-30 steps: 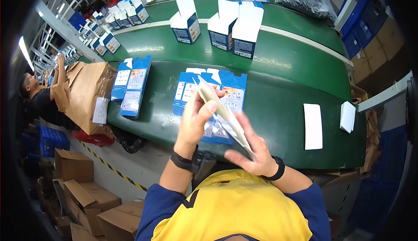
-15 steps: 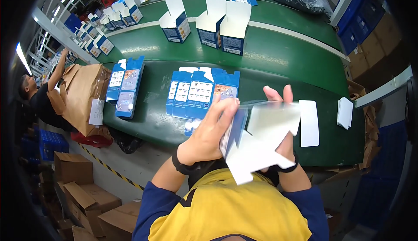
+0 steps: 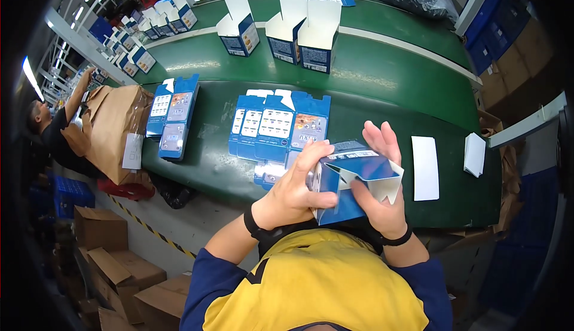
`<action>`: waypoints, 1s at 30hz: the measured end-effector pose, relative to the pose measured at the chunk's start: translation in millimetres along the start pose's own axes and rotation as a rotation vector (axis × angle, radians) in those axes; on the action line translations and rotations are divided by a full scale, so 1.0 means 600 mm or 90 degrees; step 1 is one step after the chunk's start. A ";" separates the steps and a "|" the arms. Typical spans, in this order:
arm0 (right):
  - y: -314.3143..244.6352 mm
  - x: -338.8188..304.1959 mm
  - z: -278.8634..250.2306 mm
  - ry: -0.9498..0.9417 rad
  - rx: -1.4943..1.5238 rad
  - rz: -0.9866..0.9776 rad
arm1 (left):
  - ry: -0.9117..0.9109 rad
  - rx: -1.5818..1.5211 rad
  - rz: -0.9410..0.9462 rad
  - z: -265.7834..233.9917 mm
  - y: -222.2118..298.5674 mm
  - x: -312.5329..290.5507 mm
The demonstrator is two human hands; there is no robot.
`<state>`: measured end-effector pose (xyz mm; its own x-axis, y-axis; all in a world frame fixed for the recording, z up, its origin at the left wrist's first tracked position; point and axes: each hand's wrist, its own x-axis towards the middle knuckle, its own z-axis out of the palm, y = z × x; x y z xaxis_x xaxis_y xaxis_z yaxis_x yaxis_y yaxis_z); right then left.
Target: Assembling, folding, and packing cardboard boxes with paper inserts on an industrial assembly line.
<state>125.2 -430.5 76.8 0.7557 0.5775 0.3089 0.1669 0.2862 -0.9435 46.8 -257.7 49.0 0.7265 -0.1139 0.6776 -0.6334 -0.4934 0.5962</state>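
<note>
Above the front edge of the bench I hold a blue carton (image 3: 363,167), with its flaps at the near end partly folded inward. My left hand (image 3: 291,189) grips the carton's left side, thumb across the near flap. On the right, my right hand (image 3: 384,210) holds the other side, its thumb pressed against the flaps and its fingers raised behind. Just beyond my left hand lie flattened blue cartons (image 3: 277,125), overlapping each other. A second stack of flat cartons (image 3: 173,118) is farther left. To the right of my hands lies a white card strip (image 3: 425,168).
Three open-topped cartons (image 3: 238,36) stand on the green belt (image 3: 197,57) beyond the bench, with more at far left. A small white card stack (image 3: 474,154) lies far right. At left, a person (image 3: 63,125) works beside a large brown paper-covered carton (image 3: 113,134).
The carton has been turned so its blue outside shows instead of its white inside. Its near flaps have been folded in, and my right thumb has come round onto them.
</note>
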 end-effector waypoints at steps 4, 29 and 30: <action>0.012 -0.004 -0.014 -0.053 0.255 -0.042 | -0.003 0.080 0.037 -0.006 0.019 0.021; -0.002 0.018 -0.015 -0.123 -0.259 -0.039 | -0.091 0.030 -0.009 -0.038 0.024 0.046; -0.001 0.020 -0.014 -0.123 -0.267 -0.055 | -0.081 0.013 -0.010 -0.038 0.023 0.045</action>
<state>139.7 -429.9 79.9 0.6023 0.7088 0.3673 0.4953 0.0290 -0.8682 51.6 -248.1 85.6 0.7648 -0.2148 0.6074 -0.6175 -0.5133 0.5960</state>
